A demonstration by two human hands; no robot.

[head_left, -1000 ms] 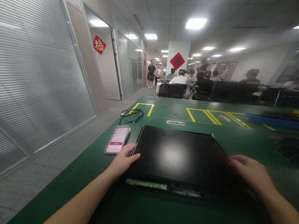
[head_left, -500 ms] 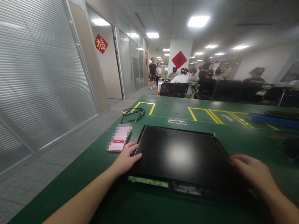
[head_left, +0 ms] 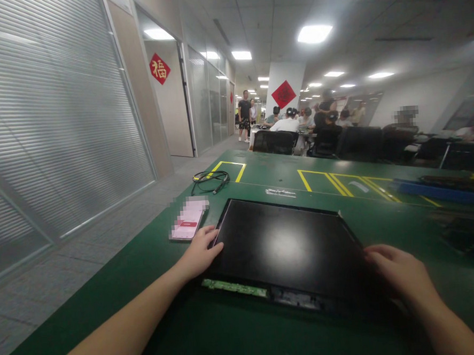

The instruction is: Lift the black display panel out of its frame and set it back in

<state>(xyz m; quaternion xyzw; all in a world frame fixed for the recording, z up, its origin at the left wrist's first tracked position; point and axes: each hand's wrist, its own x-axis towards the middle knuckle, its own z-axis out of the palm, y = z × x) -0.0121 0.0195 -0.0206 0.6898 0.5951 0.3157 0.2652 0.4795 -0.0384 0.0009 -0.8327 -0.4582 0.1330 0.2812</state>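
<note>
A black LCD panel (head_left: 260, 229) lies face up on the green table, with a bright light reflected on its screen. Along its near edge shows a strip of green circuit board (head_left: 234, 288). My left hand (head_left: 203, 250) grips the panel's left edge, thumb over the top and fingers along the side. On the opposite side my right hand (head_left: 401, 269) holds the right edge, its thumb side and fingertips bent against the frame. Part of the right fingers is dim and hidden. Close beyond my left hand lies a phone (head_left: 189, 220) with a pink screen.
A coiled black cable (head_left: 212, 182) lies beyond the phone. Yellow tape (head_left: 319, 172) marks the green table (head_left: 119, 297). A blue tray (head_left: 442, 191) with dark parts stands at the right. Farther back are black chairs (head_left: 275, 143), several seated people and a person walking (head_left: 245, 112).
Both hands and the panel stay practically where they were. In the background, the walking person has come slightly closer and partly covers another person behind.
</note>
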